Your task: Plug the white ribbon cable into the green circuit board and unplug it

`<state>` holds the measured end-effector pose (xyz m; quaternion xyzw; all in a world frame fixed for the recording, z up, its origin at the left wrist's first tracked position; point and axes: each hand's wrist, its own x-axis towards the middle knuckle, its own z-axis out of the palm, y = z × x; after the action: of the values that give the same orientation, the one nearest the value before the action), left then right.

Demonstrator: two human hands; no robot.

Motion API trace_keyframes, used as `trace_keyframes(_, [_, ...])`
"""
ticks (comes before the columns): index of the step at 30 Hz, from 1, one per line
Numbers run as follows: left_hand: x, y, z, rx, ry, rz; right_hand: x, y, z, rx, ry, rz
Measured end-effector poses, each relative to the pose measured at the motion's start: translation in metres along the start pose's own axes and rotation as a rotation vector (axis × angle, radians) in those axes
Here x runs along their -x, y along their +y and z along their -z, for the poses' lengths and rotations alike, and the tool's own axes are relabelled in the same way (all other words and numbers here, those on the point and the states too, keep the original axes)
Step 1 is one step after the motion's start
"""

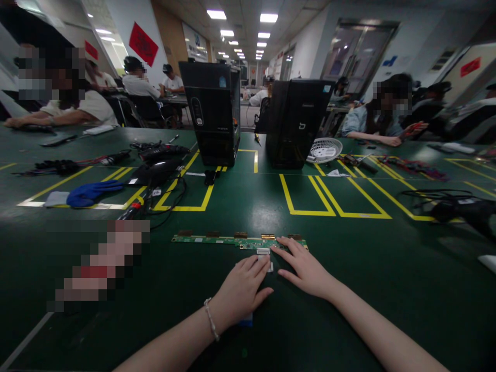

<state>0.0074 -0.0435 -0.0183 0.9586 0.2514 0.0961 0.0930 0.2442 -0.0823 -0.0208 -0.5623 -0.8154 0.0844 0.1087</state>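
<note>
Green tabletop (372, 253) bears a circuit board (228, 241), labels (199, 239) illegible.

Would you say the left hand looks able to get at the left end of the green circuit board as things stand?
Very likely yes: nothing seems to block the way over the tabletop from the left hand to that end of the circuit board, though the hand is currently at the white connector.
</note>
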Motion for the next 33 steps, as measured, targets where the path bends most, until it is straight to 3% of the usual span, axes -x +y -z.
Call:
trace_keyframes(11, [-0.003, -0.003, 0.000, -0.036, 0.015, -0.062, -0.001, 0.001, -0.001, 0.012, -0.003, -0.003])
trace_keyframes(24, [-0.001, 0.004, 0.006, -0.054, -0.025, -0.029, 0.000, 0.001, -0.001, -0.008, -0.007, -0.012])
trace_keyframes(29, [0.000, -0.004, 0.005, -0.026, -0.018, -0.044, 0.000, 0.001, 0.000, -0.008, -0.016, -0.012])
trace_keyframes(33, [0.000, -0.016, 0.009, -0.016, -0.020, -0.132, -0.001, 0.001, 0.000, -0.002, -0.021, 0.008])
